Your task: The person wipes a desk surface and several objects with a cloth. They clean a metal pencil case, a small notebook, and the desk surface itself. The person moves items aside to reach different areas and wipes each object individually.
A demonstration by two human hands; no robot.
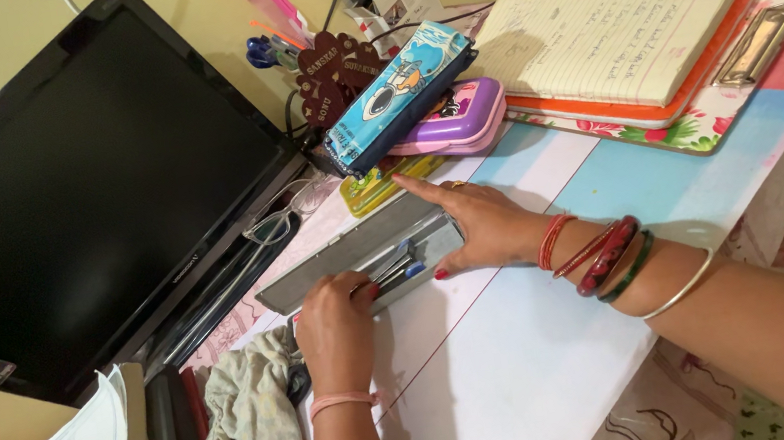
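**Two hands on an open metal pencil box**

Pale yellow wall rises behind a desk (533,373) covered with a white and light-blue sheet. Seen from the head camera, a grey metal pencil box (361,254) lies near the desk's middle, its lid open and pens (398,265) showing inside.

At the box's near end, the left hand (336,333) has its fingers curled and pressed together around the edge, touching the pens; a pink band sits at its wrist. Reaching in from the desk's right edge, the right hand (484,228) rests flat against the box's far end, fingers pressed together and the forefinger stretched along the lid; red, green and silver bangles (614,256) ring the wrist.

Just beyond the box lie a blue pencil pouch (396,98) on a purple case (465,120). At the desk's far right corner, a lined notepad (619,24) rests on a floral clipboard (753,51). A black monitor (75,191) stands along the left edge, with crumpled cloth (252,420) at the near left corner.
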